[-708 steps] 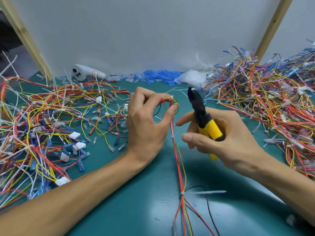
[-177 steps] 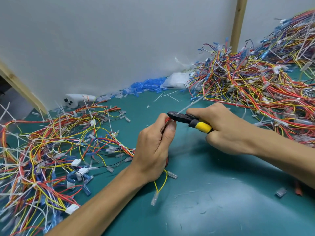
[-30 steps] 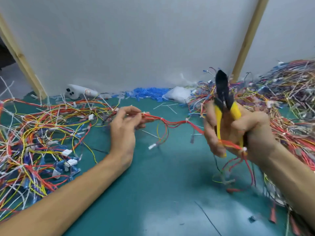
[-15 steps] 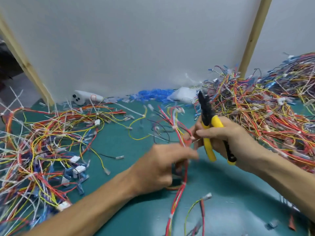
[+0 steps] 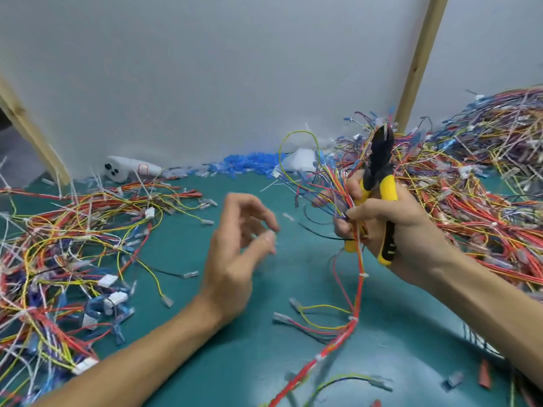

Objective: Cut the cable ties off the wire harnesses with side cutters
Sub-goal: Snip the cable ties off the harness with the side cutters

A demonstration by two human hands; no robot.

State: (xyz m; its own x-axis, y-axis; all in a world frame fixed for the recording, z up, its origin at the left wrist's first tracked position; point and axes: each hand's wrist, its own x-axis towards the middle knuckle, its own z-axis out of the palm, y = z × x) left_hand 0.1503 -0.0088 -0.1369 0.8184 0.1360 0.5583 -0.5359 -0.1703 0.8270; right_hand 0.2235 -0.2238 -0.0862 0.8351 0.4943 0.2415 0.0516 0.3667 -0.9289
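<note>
Head view: right hand [image 5: 404,227] grips side cutters [image 5: 380,161], harness [image 5: 359,292].

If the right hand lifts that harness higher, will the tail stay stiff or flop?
Probably floppy: below the right hand the wire harness sags and bends across the mat. Likely light, since that hand holds it alongside the side cutters. Its loose branch ends may drag and snag.

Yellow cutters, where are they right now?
In the head view, right of centre: the right hand grips the side cutters tips-up together with a wire harness, in front of the big wire pile.
</note>
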